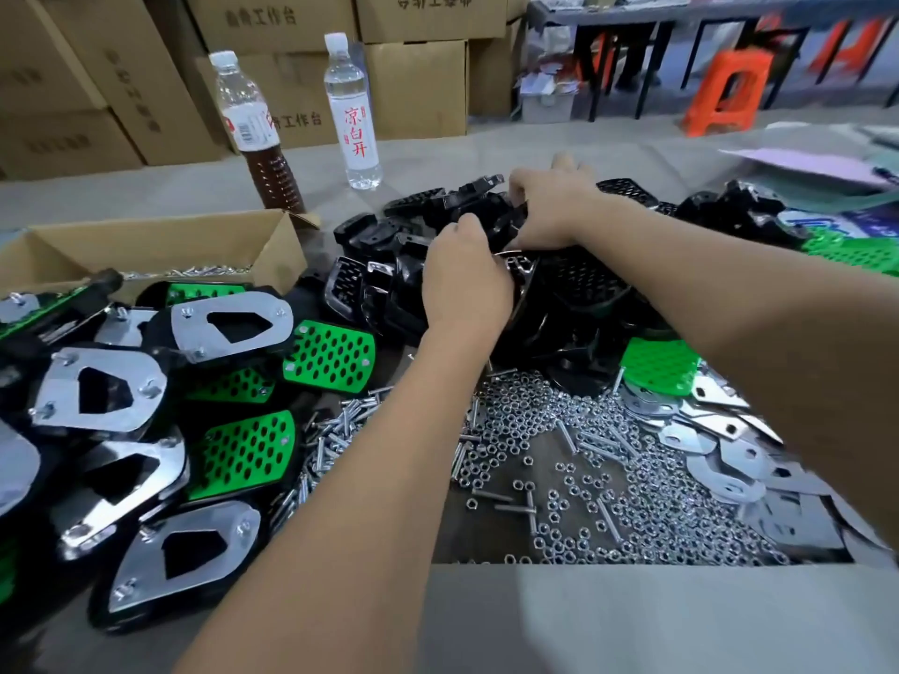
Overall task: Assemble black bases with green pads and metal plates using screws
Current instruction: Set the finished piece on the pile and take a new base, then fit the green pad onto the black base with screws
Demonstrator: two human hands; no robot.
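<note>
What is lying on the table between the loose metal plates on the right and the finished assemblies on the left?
In the head view, nuts and screws, crossed by the left forearm.

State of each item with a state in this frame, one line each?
left hand: gripping a black base in the pile
right hand: gripping a black base
tea bottle: capped, upright, partly full
water bottle: capped, upright
cardboard box: open

Two bare forearms in shot, no sleeves showing.
The left hand [464,279] and right hand [554,206] wear no gloves, rings or watch; wrists are bare too.
</note>
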